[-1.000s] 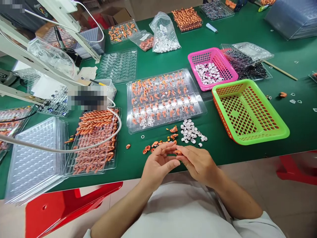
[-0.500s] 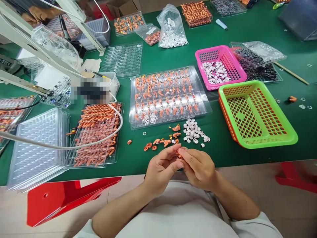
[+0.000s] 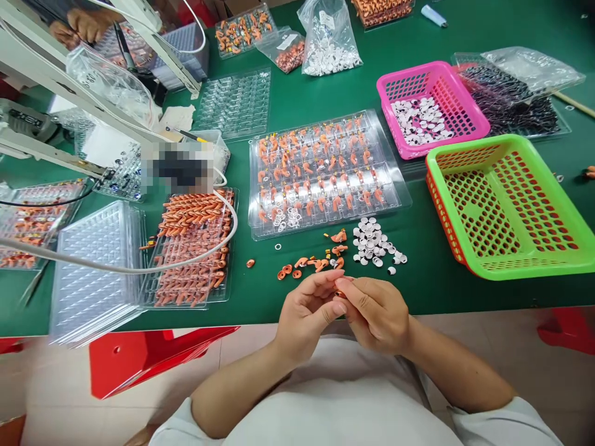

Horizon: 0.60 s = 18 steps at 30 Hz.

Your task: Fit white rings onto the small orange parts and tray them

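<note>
My left hand and my right hand meet over the front edge of the green table. Between their fingertips is a small orange part, mostly hidden by the fingers, so its full shape does not show. Both hands are closed on it. Just beyond them lie loose orange curved pieces with yellow bits, and several orange rings. A pile of small white caps lies right behind my right hand. Farther back, a clear tray holds rows of orange pieces and some white rings.
A green basket and a pink basket with white caps stand at the right. On the left are stacked clear trays, a tray of orange parts and a white cable. A co-worker's hands show far left.
The view has shifted, so the table's things sit differently in the picture. My hands stay together on the small orange part, with little visible finger movement.
</note>
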Tool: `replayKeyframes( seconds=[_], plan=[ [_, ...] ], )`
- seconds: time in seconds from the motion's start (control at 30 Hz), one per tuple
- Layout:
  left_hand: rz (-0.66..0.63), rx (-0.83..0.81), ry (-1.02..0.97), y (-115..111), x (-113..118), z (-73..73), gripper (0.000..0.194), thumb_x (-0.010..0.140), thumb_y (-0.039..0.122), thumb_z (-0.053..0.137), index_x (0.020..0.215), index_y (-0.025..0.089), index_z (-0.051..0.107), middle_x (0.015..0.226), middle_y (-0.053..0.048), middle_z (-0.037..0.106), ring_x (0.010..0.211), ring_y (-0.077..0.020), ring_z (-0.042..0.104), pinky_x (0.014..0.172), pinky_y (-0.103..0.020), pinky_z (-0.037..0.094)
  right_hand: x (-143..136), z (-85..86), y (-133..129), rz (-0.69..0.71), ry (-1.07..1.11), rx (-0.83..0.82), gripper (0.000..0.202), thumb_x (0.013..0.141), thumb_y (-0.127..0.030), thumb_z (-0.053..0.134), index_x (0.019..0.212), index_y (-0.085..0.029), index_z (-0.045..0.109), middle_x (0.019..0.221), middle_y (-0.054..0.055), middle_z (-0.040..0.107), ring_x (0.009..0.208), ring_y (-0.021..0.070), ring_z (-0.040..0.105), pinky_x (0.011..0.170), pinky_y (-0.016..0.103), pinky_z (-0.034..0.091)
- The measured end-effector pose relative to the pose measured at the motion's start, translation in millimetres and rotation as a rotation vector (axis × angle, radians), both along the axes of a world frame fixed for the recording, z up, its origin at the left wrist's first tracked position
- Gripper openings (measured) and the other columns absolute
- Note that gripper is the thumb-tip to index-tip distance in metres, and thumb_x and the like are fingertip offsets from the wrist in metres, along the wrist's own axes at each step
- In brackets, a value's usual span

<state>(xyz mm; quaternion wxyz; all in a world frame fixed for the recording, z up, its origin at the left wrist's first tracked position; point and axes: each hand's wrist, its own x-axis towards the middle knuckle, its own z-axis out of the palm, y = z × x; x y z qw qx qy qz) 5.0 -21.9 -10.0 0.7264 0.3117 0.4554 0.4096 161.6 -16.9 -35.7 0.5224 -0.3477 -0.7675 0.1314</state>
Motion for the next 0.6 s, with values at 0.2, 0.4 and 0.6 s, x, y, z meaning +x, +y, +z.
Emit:
replayKeyframes(
  seconds=[0.2, 0.4, 0.6],
  plan=[
    [-0.037, 0.006, 0.017, 10.9, 1.9, -5.3, 0.038, 0.075, 0.025, 0.080, 0.112, 0.022, 0.070, 0.103, -0.008, 0.075, 0.099, -0.0224, 0.068, 0.088, -0.033, 0.055, 3.3, -4.1, 5.8, -0.026, -0.042, -0.044, 0.038, 0.090, -0.009, 0.053, 0.128, -0.013, 0.055, 0.089, 0.011, 0.074, 0.083, 0.0201, 0.072, 0.069, 0.031, 0.062],
    [-0.049, 0.212, 0.302, 19.4, 6.5, 4.6, 0.039, 0.074, 0.023, 0.080, 0.111, 0.023, 0.070, 0.116, -0.009, 0.070, 0.107, -0.0252, 0.065, 0.096, -0.037, 0.052, 13.1, -4.9, 4.5, -0.111, -0.103, -0.094, 0.039, 0.091, -0.010, 0.054, 0.130, -0.014, 0.053, 0.088, 0.010, 0.074, 0.075, 0.0187, 0.070, 0.061, 0.029, 0.058],
    [-0.050, 0.260, 0.426, 16.7, 4.8, 4.6, 0.017, 0.079, 0.026, 0.075, 0.095, 0.020, 0.074, 0.097, -0.006, 0.072, 0.090, -0.0211, 0.067, 0.086, -0.031, 0.055, 17.3, -4.7, 2.7, -0.175, -0.205, -0.060, 0.044, 0.092, -0.012, 0.057, 0.135, -0.013, 0.049, 0.089, 0.011, 0.074, 0.074, 0.0193, 0.071, 0.061, 0.030, 0.058]
  ],
)
